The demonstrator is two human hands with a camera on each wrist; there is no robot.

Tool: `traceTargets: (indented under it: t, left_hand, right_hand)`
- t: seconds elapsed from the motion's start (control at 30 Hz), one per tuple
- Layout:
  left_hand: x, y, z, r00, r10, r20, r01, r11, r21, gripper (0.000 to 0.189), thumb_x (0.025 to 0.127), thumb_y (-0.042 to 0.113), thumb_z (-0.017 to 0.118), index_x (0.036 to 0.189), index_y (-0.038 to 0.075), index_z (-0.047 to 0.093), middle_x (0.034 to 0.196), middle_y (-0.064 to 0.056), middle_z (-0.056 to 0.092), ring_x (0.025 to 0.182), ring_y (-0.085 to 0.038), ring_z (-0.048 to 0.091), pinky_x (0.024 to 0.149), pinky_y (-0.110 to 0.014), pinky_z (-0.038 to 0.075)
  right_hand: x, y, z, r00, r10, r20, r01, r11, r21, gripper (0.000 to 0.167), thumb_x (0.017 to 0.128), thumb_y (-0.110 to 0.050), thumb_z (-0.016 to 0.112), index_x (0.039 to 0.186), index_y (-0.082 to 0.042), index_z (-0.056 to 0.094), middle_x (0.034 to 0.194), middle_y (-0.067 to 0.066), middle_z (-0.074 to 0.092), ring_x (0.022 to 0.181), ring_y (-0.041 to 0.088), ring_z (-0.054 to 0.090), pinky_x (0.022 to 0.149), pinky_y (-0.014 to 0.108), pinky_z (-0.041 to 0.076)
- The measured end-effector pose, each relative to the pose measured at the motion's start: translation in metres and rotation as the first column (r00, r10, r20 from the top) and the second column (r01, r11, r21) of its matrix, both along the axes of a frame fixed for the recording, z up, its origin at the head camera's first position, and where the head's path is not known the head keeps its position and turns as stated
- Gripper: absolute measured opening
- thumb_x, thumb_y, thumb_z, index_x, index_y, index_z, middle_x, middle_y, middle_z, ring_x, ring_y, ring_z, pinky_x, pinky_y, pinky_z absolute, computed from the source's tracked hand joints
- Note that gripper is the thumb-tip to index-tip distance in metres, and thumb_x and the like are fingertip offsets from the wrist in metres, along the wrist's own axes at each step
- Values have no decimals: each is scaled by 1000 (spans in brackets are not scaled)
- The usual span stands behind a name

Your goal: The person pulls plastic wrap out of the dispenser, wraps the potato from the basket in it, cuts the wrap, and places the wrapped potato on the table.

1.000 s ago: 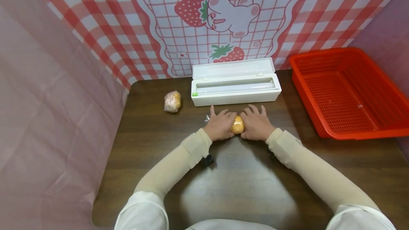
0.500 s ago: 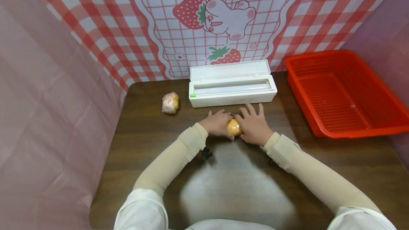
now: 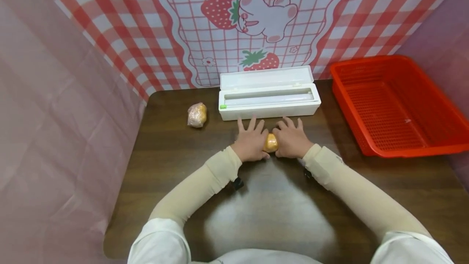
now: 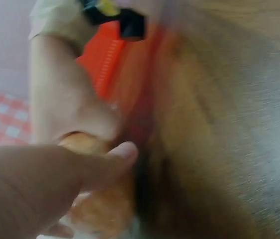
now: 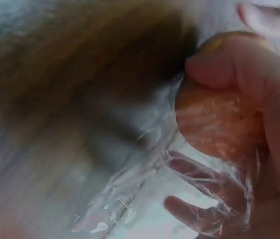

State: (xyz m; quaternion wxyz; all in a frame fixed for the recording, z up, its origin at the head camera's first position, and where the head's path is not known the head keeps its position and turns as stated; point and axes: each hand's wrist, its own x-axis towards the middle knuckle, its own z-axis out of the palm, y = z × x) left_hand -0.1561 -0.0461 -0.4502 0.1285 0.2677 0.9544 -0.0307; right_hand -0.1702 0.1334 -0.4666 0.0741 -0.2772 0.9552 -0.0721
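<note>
A round, orange-yellow piece of food (image 3: 271, 143) lies between both hands over the table, wrapped in clear plastic film. Its exact kind is hard to tell. My left hand (image 3: 250, 141) holds its left side, thumb across it in the left wrist view and the other fingers spread forward. From the right, my right hand (image 3: 293, 139) grips it, its thumb pressed over the top in the right wrist view. Loose, crinkled film (image 5: 130, 184) trails from the food there. Much of the food is hidden by the hands, and both wrist views are blurred.
Behind the hands stands a white film dispenser (image 3: 269, 112), lid raised, with a roll inside. A second film-wrapped piece (image 3: 197, 115) sits to the left on the brown table (image 3: 165, 190). A red plastic basket (image 3: 349, 113) is at the right. A checked cloth (image 3: 128, 31) hangs behind.
Between the earlier frames and now, the left hand's fingers bunched, then spread forward again. Film visible beside the left hand a second ago is out of sight in the head view. Both hands keep the food.
</note>
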Motion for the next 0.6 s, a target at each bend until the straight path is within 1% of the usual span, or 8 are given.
traceTargets:
  t: [0.07,0.1,0.2,0.27,0.33,0.47,0.53,0.6]
  left_hand:
    - [3,2,-3,997,-5,-74,4,1000,-16,85,81,70,69,144,15,54,161,-14,30,152,-42,8,107,-79,7]
    - [4,3,-5,995,-2,-96,1,1000,-13,82,80,70,70,140,15,57,158,-14,34,151,-43,9,106,-80,8]
    - [3,5,-10,994,6,-112,-6,1000,-1,73,80,68,72,131,16,63,150,-12,45,151,-43,13,106,-80,10]
    - [0,5,-11,996,13,-89,-11,1000,19,68,82,63,74,129,15,65,145,-11,50,150,-42,15,106,-80,11]
    - [-4,6,-10,999,17,-49,-15,999,40,64,83,59,75,127,14,66,143,-10,52,150,-41,17,106,-80,12]
    - [-13,7,-6,999,19,50,-24,996,90,56,82,55,77,121,16,70,145,-10,50,151,-40,15,107,-78,13]
    - [-17,6,-4,995,19,100,-29,994,106,53,82,54,77,119,17,71,147,-10,47,151,-39,12,108,-78,12]
    - [-21,5,-2,988,23,151,-43,991,126,52,82,54,77,119,17,71,149,-10,45,152,-39,9,108,-77,10]
  right_hand:
    - [-2,0,3,998,-16,61,16,1000,-7,64,68,-28,89,122,-2,66,134,23,52,139,53,26,103,81,12]
    - [-3,-1,4,996,-19,89,20,1000,-12,64,68,-27,88,122,-2,66,135,23,51,139,53,26,103,82,11]
    - [-4,0,5,987,-23,160,27,999,-26,63,69,-26,85,124,-1,65,137,23,50,139,53,25,103,82,11]
    - [-5,1,5,981,-26,190,31,999,-26,62,69,-26,85,123,-2,66,138,23,49,140,53,24,103,82,11]
    - [-7,2,5,977,-30,210,36,999,-27,61,68,-26,85,121,-3,67,139,23,48,140,53,23,102,82,12]
    - [-11,4,7,972,-43,232,48,999,-18,60,68,-27,85,120,-4,68,140,22,47,140,54,21,101,82,12]
    - [-12,5,8,972,-48,230,53,998,-14,64,69,-28,86,124,-3,66,140,22,47,141,54,19,102,82,10]
    - [-11,6,7,980,-42,193,46,999,-19,67,70,-30,88,127,-3,64,139,23,47,141,53,18,102,82,8]
